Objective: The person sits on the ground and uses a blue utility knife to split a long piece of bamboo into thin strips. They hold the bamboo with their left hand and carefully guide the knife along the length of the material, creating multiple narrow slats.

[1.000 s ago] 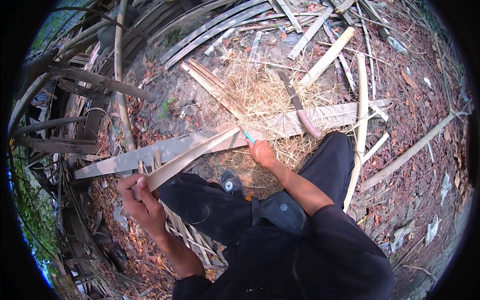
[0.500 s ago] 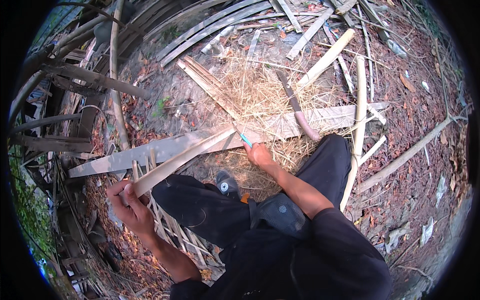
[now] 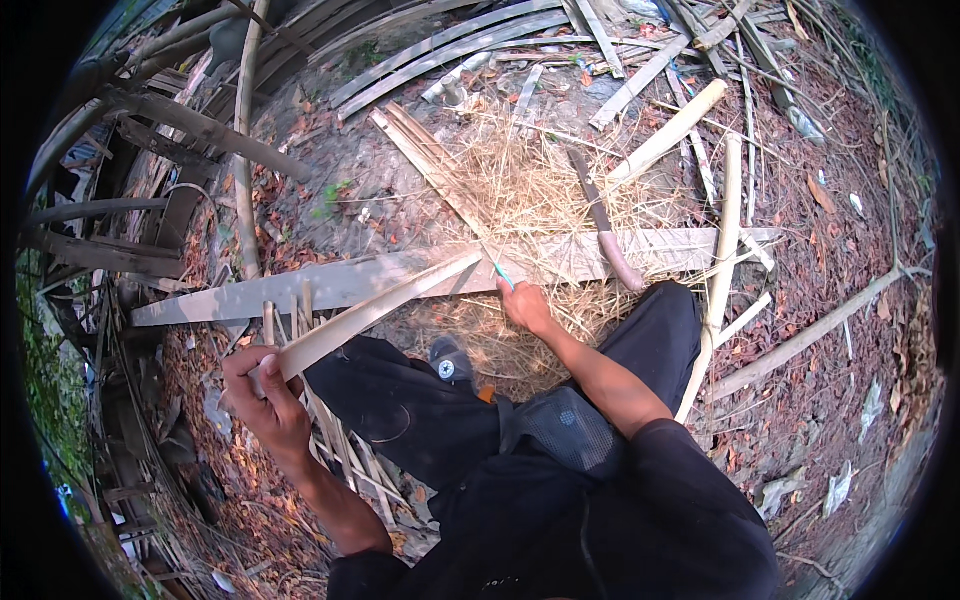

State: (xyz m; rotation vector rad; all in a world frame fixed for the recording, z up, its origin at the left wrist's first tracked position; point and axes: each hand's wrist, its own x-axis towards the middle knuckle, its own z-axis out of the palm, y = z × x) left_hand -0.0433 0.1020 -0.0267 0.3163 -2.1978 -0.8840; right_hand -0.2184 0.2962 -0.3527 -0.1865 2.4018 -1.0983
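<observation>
Gripping bamboo strip (image 3: 370, 312), probably marking, both hands

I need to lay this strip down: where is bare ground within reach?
Mostly bare dirt lies beyond the long plank, left of the straw pile. Leaf-strewn ground is open right of the upright bamboo pole. Crowded: the straw by the right hand, and the slat bundle under the left hand.

pale bamboo strip (image 3: 370, 312), slanted; teal pencil (image 3: 502, 275)

Bare ground (image 3: 400, 175) lies open ahead, hemmed by the long plank (image 3: 330, 283), straw pile (image 3: 540, 180) and stacked poles (image 3: 150, 130).
</observation>
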